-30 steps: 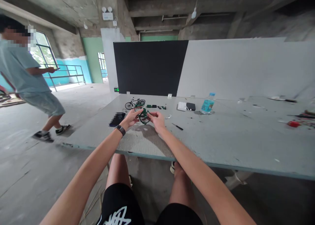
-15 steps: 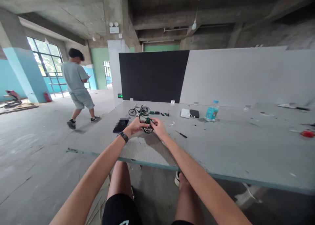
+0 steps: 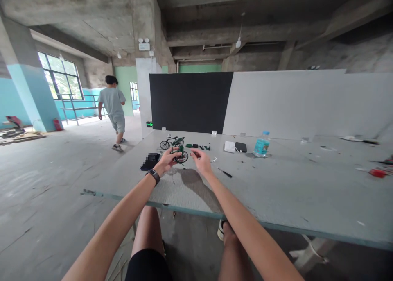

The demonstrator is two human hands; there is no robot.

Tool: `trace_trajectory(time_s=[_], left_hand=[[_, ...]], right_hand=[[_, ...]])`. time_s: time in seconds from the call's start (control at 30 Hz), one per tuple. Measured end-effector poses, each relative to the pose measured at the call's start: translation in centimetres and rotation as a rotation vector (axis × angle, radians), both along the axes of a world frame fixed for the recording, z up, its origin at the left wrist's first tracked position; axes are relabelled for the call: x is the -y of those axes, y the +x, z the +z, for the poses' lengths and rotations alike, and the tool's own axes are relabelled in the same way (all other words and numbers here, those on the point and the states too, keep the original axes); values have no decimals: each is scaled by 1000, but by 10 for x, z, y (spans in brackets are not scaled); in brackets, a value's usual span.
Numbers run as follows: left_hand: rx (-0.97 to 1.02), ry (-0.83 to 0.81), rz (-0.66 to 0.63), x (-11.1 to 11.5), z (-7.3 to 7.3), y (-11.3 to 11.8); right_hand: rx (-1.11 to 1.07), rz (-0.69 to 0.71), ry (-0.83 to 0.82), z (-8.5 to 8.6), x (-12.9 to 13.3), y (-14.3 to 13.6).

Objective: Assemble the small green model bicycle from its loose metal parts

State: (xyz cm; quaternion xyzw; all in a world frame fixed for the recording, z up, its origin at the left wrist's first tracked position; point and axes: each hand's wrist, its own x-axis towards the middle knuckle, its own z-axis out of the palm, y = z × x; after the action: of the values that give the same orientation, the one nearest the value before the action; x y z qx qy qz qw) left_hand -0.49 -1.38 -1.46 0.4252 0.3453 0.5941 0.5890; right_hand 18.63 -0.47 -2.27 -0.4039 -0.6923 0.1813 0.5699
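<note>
The left grip holds 1 green model bicycle beside the right grip.

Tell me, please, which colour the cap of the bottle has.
Blue; the bottle cap shows best in the head view.

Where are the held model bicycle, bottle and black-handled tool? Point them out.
Held model bicycle (image 3: 181,149), head view: green part by wheel.
Bottle (image 3: 261,146), head view: mid-body.
Black-handled tool (image 3: 227,174), head view: handle.

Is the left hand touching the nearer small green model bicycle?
Touching: the head view shows the left hand closed around part of the nearer green model bicycle.
</note>
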Motion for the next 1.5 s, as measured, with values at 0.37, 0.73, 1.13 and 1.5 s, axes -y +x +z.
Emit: trace_trajectory(time_s=[0.37, 0.73, 1.13, 1.5], left_hand=[[68, -17, 33, -8, -6, -1], [106, 2, -65, -7, -4, 1], [115, 7, -85, -9, -7, -3], [129, 0, -80, -4, -2, -1]], right_hand=[[-32, -12, -20, 12, 10, -3], [-55, 151, -40, 6, 13, -8], [21, 60, 23, 3, 9, -9], [-56, 103, -44, 6, 8, -7]])
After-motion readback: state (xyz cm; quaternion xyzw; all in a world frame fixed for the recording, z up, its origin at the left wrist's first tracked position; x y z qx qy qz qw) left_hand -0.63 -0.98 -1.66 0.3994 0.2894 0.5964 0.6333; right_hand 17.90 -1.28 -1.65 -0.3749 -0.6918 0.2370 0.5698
